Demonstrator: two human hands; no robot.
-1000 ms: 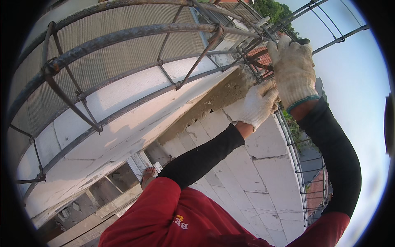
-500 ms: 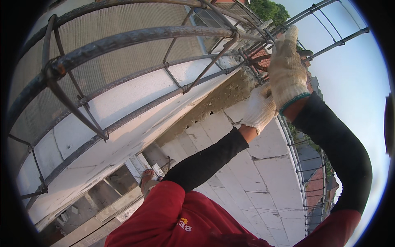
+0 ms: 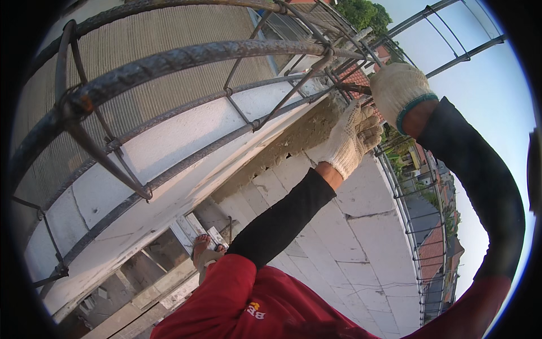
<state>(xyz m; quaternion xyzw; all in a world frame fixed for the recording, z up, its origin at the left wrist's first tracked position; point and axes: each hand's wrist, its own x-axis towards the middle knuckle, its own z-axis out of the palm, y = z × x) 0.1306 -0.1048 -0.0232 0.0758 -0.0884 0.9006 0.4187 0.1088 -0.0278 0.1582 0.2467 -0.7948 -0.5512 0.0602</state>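
My right hand [image 3: 399, 90], in a knitted white glove with a green cuff, is closed at the rebar junction, with its fingers mostly turned from view. Beside it a dark rusty tool or bar [image 3: 354, 87] runs into its grip. My left hand [image 3: 353, 138], also gloved, lies just below it with the thumb raised and the fingers curled; what they hold, if anything, is hidden. Around both hands meet the bars of a curved rebar cage [image 3: 186, 51], tied with square stirrups.
A white block wall [image 3: 361, 237] drops below the rebar, with grey mortar [image 3: 299, 133] at the corner. My sandalled foot [image 3: 202, 244] stands on narrow boards [image 3: 158, 282]. A corrugated roof [image 3: 169, 25], a second cage [image 3: 463, 56], red-tiled roofs [image 3: 432, 254] and trees [image 3: 361, 14] lie beyond.
My right hand has turned and moved lower, its elbow swinging outward to the right. My left hand has shifted slightly and its thumb now shows raised.
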